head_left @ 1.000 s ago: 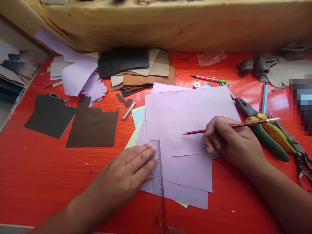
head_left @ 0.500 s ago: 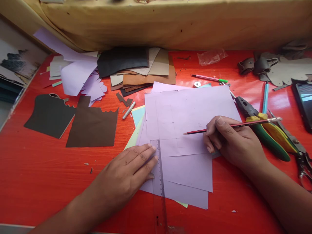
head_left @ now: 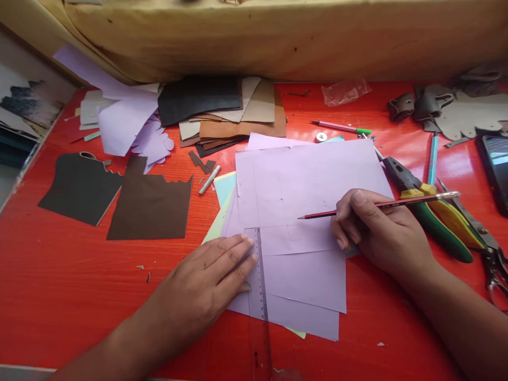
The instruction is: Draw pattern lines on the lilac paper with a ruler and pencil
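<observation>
Several lilac paper sheets point(head_left: 309, 182) lie stacked before me, with thin pencil lines drawn on the top one. A clear plastic ruler point(head_left: 260, 296) runs down over the sheets and past their lower edge. My left hand point(head_left: 216, 270) lies with fingers stretched out flat, pressing the ruler against the paper. Between the fingers of my right hand point(head_left: 373, 227) is a red and black pencil point(head_left: 413, 200), held nearly level. Its tip is over the top sheet, right of the ruler's upper end; whether it touches the paper I cannot tell.
Pliers point(head_left: 436, 211) and scissors point(head_left: 490, 264) lie at the right, near a phone point(head_left: 494, 164). Leather pieces point(head_left: 200, 100) are piled at the back. Dark leather cutouts point(head_left: 153, 206) and lilac paper scraps point(head_left: 123, 124) lie left on the red table point(head_left: 79, 296).
</observation>
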`<state>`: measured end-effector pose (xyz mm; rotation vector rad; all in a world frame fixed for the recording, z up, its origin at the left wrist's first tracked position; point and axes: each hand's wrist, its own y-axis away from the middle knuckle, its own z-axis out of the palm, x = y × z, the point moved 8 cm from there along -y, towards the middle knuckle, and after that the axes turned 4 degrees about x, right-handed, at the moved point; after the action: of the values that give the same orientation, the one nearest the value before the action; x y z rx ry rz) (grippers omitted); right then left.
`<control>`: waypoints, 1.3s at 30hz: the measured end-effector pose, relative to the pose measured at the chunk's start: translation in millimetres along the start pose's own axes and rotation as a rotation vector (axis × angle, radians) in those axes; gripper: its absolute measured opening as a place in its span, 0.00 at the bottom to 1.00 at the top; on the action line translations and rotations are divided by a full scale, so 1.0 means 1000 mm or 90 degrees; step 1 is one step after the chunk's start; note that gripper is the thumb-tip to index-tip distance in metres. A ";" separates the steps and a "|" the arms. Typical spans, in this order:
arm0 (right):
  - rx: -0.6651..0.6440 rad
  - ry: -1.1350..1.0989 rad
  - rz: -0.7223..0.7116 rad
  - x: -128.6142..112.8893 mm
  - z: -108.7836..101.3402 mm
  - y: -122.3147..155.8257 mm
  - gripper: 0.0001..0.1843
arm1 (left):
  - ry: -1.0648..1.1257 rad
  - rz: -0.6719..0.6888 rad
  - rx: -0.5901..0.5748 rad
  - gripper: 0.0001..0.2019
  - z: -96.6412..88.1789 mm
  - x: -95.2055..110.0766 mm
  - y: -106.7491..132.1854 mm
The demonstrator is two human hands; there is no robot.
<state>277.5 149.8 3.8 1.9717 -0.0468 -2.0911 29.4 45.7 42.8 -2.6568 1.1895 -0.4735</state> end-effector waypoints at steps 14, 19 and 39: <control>-0.002 -0.015 0.007 0.000 0.002 0.000 0.24 | -0.004 0.000 0.001 0.14 0.001 0.000 0.000; -0.002 -0.019 0.007 0.000 0.001 0.000 0.24 | -0.006 0.000 0.000 0.14 0.001 0.000 0.000; 0.004 -0.016 0.013 0.002 0.000 0.000 0.24 | -0.007 -0.003 -0.002 0.14 0.000 0.000 -0.001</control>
<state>277.1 149.3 1.8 1.9409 -0.0774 -2.1058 29.7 46.0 43.1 -2.6624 1.1816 -0.4578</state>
